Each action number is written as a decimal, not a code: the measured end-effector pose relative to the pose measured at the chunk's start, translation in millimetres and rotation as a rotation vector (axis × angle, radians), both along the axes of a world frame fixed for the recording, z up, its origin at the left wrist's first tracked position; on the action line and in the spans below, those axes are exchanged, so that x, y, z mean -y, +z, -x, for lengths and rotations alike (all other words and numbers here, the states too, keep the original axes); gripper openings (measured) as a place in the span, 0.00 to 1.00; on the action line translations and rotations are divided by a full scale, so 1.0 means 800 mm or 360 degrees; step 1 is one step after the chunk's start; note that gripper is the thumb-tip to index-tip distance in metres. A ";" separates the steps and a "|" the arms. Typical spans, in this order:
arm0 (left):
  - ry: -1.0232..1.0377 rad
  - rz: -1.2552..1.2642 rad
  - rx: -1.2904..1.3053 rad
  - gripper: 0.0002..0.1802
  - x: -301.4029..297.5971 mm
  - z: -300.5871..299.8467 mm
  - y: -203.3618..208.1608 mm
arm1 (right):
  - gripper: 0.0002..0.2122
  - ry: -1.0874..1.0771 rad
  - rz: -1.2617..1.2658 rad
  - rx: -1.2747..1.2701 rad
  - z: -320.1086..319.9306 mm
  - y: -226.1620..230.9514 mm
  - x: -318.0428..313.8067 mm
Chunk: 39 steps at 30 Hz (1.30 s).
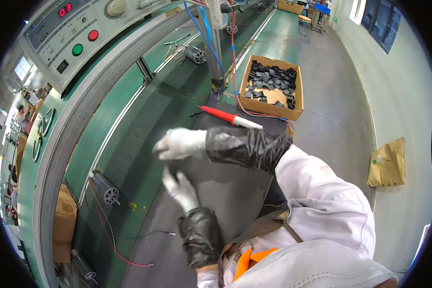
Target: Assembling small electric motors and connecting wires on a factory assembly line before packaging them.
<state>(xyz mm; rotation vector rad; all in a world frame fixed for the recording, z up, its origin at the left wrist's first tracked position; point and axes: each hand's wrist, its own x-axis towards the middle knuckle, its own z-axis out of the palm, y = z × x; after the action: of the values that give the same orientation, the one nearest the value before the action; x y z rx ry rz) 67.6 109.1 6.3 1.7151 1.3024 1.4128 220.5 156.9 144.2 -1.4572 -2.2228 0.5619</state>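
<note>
Dark grey rubber matting (225, 192) lines the near side of a long green worktop (129, 149). Above it, the white-gloved left hand (180, 189) has its fingers spread, with nothing visible between them. Just beyond, the white-gloved right hand (180, 144) is blurred, its fingers curled inward; whether they pinch something small, I cannot tell. Near the right hand, a red-and-white pen-shaped probe (221, 114) lies unheld. Left of the hands, a black cylindrical motor (104, 187) rests on the green worktop, its thin leads trailing loose: the red lead's end (151, 264) lies free. Nothing visible marks that motor as finished, so how much is done cannot be told; connection, at least, seems not made. Farther out are a second black motor (195, 54), a third at the lower left (83, 265), an open cardboard box (269, 109) of black pieces and a grey instrument panel (81, 36) with its red display lit.
</note>
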 end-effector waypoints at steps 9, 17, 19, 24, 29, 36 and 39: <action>-0.0357 -0.0316 -0.0453 0.22 -0.016 -0.014 -0.010 | 0.18 -0.0809 0.0057 0.0524 -0.166 -0.077 -0.205; -0.0322 -0.0284 -0.0679 0.18 -0.016 -0.016 -0.007 | 0.14 -0.1471 0.0264 0.0418 -0.282 -0.117 -0.247; -0.0301 -0.0282 -0.0684 0.18 -0.012 -0.014 -0.010 | 0.13 -0.1541 0.0160 0.0476 -0.278 -0.119 -0.261; -0.0386 -0.0212 -0.0649 0.18 -0.015 -0.016 0.003 | 0.14 -0.1650 0.0225 0.0440 -0.307 -0.110 -0.294; -0.0421 -0.0181 -0.0618 0.15 -0.018 -0.025 0.002 | 0.18 -0.2094 -0.0081 0.0325 -0.341 -0.099 -0.300; -0.0420 -0.0173 -0.0622 0.17 -0.012 -0.009 -0.006 | 0.27 -0.2128 -0.0144 0.0149 -0.363 -0.090 -0.333; -0.0449 -0.0127 -0.0584 0.15 -0.012 -0.018 -0.001 | 0.31 -0.2085 -0.0078 -0.0070 -0.405 -0.109 -0.353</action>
<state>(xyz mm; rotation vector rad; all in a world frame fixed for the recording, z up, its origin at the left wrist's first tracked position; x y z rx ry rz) 82.1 118.5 5.6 2.1892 1.1350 1.0341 544.8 438.9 56.9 -2.3509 -0.8279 0.0638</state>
